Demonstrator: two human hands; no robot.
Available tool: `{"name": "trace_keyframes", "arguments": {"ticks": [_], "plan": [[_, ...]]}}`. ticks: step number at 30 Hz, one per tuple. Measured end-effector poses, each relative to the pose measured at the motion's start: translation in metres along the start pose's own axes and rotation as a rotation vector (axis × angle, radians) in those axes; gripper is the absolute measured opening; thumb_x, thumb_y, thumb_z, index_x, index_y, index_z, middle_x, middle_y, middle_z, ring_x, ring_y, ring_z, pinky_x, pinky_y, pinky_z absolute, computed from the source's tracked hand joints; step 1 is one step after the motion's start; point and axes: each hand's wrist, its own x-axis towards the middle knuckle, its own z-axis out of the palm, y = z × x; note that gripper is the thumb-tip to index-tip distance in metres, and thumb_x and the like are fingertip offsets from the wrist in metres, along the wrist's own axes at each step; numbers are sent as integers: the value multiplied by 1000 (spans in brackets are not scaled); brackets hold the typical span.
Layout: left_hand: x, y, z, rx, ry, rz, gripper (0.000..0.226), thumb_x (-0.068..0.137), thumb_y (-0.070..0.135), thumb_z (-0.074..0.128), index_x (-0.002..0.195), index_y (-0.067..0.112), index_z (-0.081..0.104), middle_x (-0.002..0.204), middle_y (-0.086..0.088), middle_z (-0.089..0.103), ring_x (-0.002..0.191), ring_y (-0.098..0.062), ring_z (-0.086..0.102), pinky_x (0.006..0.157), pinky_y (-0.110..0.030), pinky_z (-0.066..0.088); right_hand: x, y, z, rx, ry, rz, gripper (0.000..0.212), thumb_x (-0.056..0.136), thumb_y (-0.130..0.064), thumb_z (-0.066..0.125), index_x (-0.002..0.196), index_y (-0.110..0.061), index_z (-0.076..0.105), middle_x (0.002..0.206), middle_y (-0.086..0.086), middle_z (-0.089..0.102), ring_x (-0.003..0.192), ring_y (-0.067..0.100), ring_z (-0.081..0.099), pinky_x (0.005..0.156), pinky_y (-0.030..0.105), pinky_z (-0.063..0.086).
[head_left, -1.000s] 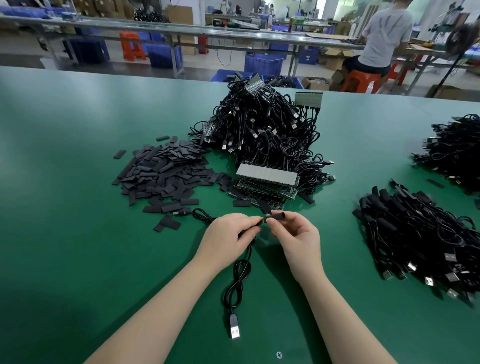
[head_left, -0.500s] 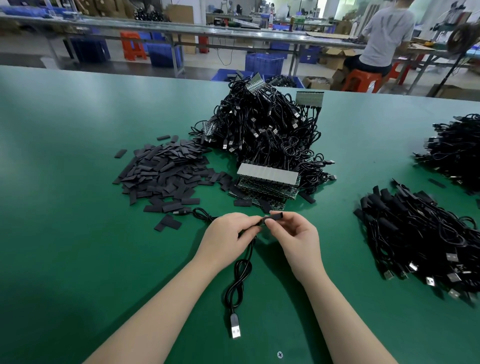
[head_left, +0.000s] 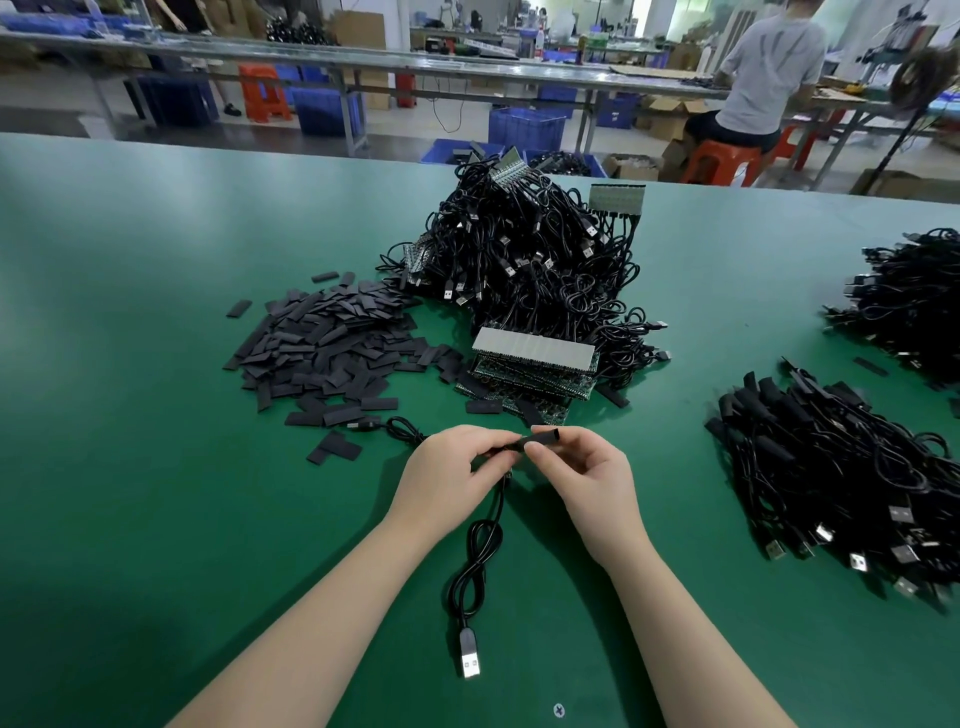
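Since a second ago little differs: the sleeve (head_left: 545, 435) sits a shade nearer the left hand (head_left: 452, 478), while the arms, the cable (head_left: 475, 561) and its plug (head_left: 469, 662) lie as before. The left hand pinches the cable's upper end between thumb and forefinger; the cable runs down from it in a loose loop on the green table (head_left: 156, 364), with the plug flat near the front edge. The right hand (head_left: 587, 473) pinches the sleeve, held just above the table between the two hands, its open end pointing right.

Left of the hands lies a pile of flat sleeves (head_left: 332, 348). Behind the hands a stack of boards (head_left: 530, 358) leans against a heap of cables (head_left: 535, 260). On the right lies a bundle of sleeved cables (head_left: 831, 467).

Beyond the table, blue crates (head_left: 324, 111) stand on the floor; one crate (head_left: 563, 162) behind the heap holds black cables.
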Motion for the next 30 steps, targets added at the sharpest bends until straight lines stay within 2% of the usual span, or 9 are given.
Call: {"name": "trace_keyframes", "arguments": {"ticks": [5,7,11,13,16,19,22,25,30], "plan": [[0,0,0,-14,14,4,27,89,34,68,116,31,71,107,13,71,100,1,61,88,-26,51,-1,0,2,-26,-7,-5,16,86,-11,76,87,-27,75,82,-3,76,75,8,69,68,17,53],[0,1,0,-2,30,-32,29,87,40,69,116,33,71,106,12,71,97,-2,63,86,-26,51,-1,-1,1,-6,0,12,14,85,-12,77,88,-25,75,84,2,76,77,11,69,70,19,55],[2,1,1,69,44,-69,25,85,50,67,102,34,75,98,14,72,89,-2,63,79,-22,49,-1,-2,0,13,9,33,15,85,-11,77,90,-25,75,84,4,76,78,10,70,71,18,55],[2,0,0,49,22,-45,22,86,48,67,98,33,76,94,14,73,88,-2,63,78,-24,50,-1,-2,1,-3,0,32,14,85,-12,77,91,-24,75,81,1,76,77,8,70,70,17,54],[1,-2,0,-5,-30,-36,22,85,45,68,103,33,75,97,14,72,91,-1,63,82,-27,51,-1,-1,1,-16,3,23,14,85,-12,76,91,-24,75,78,-3,75,74,6,68,69,16,53],[1,-2,1,-22,-41,-57,30,85,41,70,115,36,71,103,16,70,95,4,61,86,-22,50,-1,-1,0,-2,9,14,16,86,-11,75,92,-25,75,77,-4,74,73,7,67,70,19,55],[2,-3,1,-60,5,-114,25,85,39,71,110,37,72,101,18,70,94,6,61,84,-20,50,0,0,0,-18,-11,19,17,87,-12,75,93,-28,74,82,0,76,77,9,70,72,22,56],[1,0,0,7,2,-46,19,86,41,69,103,35,75,97,16,73,91,1,63,80,-23,51,0,0,1,-29,-20,19,17,87,-13,75,92,-29,75,83,-1,76,78,7,71,71,18,55],[-1,4,-2,65,55,101,21,90,33,67,109,26,75,92,13,74,87,-3,64,80,-25,49,-1,-1,0,-32,-43,15,14,87,-13,75,94,-25,75,83,-2,77,78,7,72,71,16,54]]}}
